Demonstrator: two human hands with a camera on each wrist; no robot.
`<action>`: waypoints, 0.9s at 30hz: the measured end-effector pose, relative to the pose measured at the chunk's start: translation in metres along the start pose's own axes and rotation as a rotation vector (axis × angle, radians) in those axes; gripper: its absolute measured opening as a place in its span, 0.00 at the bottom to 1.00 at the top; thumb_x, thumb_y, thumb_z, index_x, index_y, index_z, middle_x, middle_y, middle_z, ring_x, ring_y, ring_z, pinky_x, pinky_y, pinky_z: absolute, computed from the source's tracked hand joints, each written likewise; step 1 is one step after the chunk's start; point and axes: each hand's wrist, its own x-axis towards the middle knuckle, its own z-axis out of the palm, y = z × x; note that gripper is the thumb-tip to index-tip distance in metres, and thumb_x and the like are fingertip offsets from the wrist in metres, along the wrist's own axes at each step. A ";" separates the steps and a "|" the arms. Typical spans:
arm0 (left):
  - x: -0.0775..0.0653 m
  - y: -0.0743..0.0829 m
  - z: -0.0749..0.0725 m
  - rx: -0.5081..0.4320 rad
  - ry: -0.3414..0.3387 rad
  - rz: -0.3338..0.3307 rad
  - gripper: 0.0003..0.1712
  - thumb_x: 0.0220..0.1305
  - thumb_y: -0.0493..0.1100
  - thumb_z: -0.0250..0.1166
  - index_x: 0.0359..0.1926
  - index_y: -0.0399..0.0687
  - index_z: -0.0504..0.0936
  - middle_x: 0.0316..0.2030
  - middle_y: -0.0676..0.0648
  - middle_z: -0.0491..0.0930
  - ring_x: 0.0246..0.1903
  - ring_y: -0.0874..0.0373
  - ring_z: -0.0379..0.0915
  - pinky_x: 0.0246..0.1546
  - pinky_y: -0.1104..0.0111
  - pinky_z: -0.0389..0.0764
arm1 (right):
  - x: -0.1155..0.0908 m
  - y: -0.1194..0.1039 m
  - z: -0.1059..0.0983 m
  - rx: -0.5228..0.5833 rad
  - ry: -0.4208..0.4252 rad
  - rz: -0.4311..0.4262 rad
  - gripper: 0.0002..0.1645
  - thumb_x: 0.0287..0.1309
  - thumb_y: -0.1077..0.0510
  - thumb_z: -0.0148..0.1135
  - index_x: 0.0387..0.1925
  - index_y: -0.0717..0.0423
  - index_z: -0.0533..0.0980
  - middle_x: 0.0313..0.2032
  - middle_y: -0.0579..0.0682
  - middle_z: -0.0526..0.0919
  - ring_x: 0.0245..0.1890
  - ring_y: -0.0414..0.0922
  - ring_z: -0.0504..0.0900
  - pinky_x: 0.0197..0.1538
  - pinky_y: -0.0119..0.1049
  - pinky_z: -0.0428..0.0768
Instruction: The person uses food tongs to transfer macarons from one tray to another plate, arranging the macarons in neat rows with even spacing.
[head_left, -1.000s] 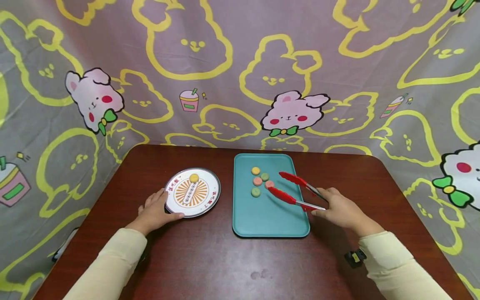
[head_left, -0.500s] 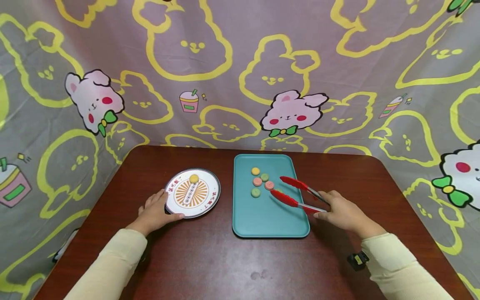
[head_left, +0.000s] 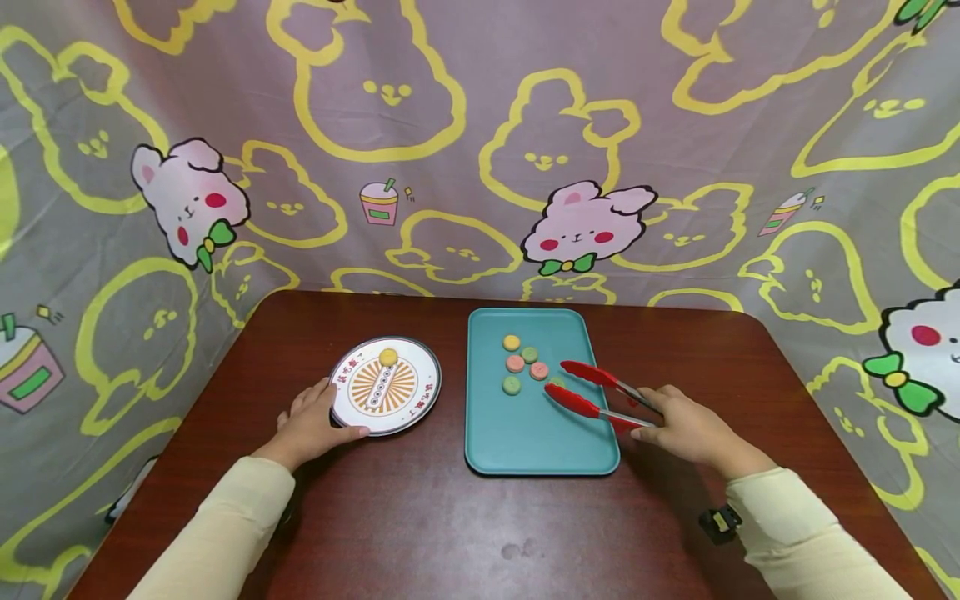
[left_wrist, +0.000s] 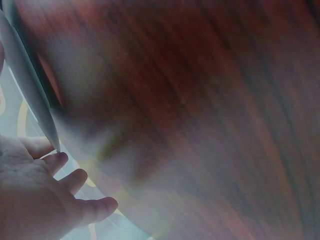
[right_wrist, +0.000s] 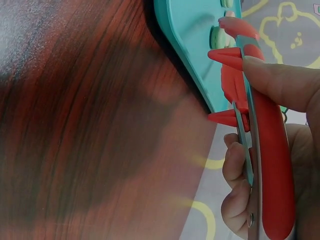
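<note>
In the head view my left hand (head_left: pixel 307 425) rests against the left rim of a white plate (head_left: pixel 425 367), thumb along the front edge. Its fingers look spread and relaxed in the left wrist view. One yellow macaron (head_left: pixel 387 357) lies on the plate. My right hand (head_left: pixel 690 427) holds red-tipped metal tongs (head_left: pixel 597 410) low over a teal tray (head_left: pixel 536 450). The tong tips stand apart, and a green macaron (head_left: pixel 557 384) shows partly between them. Left of it lie a yellow macaron (head_left: pixel 512 342), pink macarons (head_left: pixel 515 363) and green macarons (head_left: pixel 512 385).
Plate and tray stand side by side on a dark red-brown wooden table (head_left: pixel 420 517), with a gap between them. A patterned curtain (head_left: pixel 465 108) hangs behind the table and along both sides.
The tongs have shifted slightly right and toward me, and their tips have drawn closer together. A green macaron between the tips has come into sight. My left hand and the plate stay put.
</note>
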 end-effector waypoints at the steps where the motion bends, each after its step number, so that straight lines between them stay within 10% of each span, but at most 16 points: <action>1: 0.000 0.000 0.000 0.001 0.001 0.001 0.68 0.47 0.71 0.69 0.72 0.30 0.49 0.70 0.26 0.46 0.67 0.27 0.38 0.57 0.27 0.45 | 0.000 0.000 0.000 -0.003 -0.003 0.000 0.43 0.50 0.49 0.71 0.61 0.71 0.69 0.45 0.60 0.76 0.36 0.48 0.76 0.34 0.46 0.78; 27: 0.001 -0.001 0.002 -0.014 0.001 -0.006 0.67 0.46 0.71 0.69 0.72 0.31 0.50 0.70 0.26 0.46 0.68 0.27 0.38 0.57 0.27 0.44 | -0.001 -0.001 0.000 -0.030 -0.048 0.007 0.39 0.54 0.50 0.69 0.61 0.70 0.70 0.42 0.58 0.77 0.34 0.45 0.75 0.31 0.41 0.74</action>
